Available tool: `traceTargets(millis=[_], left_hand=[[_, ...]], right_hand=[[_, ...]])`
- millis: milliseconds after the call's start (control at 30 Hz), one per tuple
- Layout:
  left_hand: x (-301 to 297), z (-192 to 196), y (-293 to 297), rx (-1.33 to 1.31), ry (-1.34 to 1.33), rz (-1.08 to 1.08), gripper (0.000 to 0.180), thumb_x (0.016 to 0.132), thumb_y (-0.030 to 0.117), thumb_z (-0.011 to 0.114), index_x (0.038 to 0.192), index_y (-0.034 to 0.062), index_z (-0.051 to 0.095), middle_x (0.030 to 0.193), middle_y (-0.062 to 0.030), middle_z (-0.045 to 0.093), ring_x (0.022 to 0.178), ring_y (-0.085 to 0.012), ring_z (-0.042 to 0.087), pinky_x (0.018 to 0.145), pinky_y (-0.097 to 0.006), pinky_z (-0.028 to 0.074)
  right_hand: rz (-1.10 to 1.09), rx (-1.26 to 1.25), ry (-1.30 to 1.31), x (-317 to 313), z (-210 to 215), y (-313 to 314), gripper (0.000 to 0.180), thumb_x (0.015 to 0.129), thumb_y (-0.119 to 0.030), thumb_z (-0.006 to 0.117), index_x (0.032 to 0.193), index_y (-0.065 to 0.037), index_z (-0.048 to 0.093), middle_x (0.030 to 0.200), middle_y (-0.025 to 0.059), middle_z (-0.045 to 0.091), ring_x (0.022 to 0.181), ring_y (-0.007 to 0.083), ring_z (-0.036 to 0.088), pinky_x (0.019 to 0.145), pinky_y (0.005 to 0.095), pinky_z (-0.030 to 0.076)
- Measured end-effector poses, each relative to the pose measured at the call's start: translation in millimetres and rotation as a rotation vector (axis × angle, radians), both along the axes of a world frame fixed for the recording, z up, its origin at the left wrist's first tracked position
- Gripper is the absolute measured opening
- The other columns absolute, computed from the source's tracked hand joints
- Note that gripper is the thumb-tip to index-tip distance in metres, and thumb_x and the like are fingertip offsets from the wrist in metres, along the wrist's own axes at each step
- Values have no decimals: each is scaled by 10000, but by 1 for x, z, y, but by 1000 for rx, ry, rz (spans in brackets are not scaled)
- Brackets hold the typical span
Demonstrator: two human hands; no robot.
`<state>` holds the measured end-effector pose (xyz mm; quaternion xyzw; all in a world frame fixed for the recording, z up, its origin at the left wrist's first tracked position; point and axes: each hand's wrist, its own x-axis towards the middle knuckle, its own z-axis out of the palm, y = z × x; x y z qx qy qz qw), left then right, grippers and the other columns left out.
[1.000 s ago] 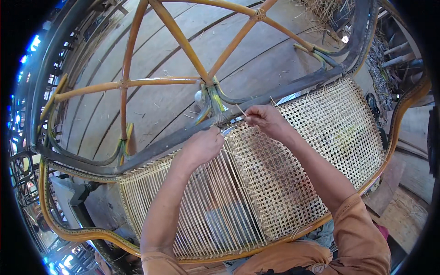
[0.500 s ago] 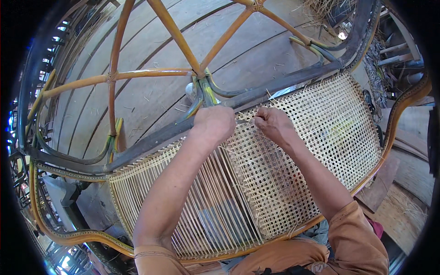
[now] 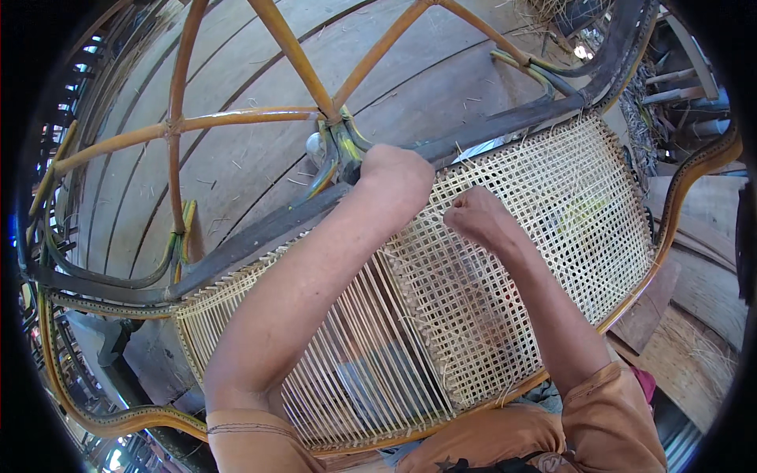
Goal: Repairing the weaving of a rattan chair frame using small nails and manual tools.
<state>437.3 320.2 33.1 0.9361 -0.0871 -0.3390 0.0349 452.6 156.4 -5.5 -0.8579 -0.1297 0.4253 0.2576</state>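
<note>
Woven cane panel (image 3: 473, 292), pale and small-holed, lies before the person in a curved brown frame (image 3: 126, 422), beside straight strands (image 3: 339, 339). Near its upper edge, the right hand (image 3: 479, 219) curls its fingers together; the left hand's (image 3: 398, 173) grip, hidden, I cannot tell. Rods (image 3: 288, 51) leave wide gaps beyond.

Plank floor (image 3: 244, 169) with straw-like strands (image 3: 544, 11)

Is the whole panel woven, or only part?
Only part: the right side is criss-cross mesh, but the left side has strands running one way, with gaps between.
</note>
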Motion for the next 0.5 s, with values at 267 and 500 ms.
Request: traceTargets(millis=[267, 500], left_hand=[[10, 5, -20, 63, 18, -110, 200, 783, 126, 607, 952, 90, 708, 980, -78, 686, 926, -221, 661, 720, -336, 532], [7, 2, -27, 99, 37, -259, 204, 742, 148, 647, 926, 90, 712, 963, -72, 691, 895, -212, 667, 710, -327, 529]], right_hand=[[-12, -53, -300, -27, -25, 2, 234, 681, -153, 585, 649, 79, 592, 697, 289, 597, 628, 416, 603, 640, 467, 491], [-30, -126, -389, -50, -19, 8, 194, 780, -171, 601, 832, 2, 668, 979, 138, 592, 969, 321, 518, 822, 415, 455]])
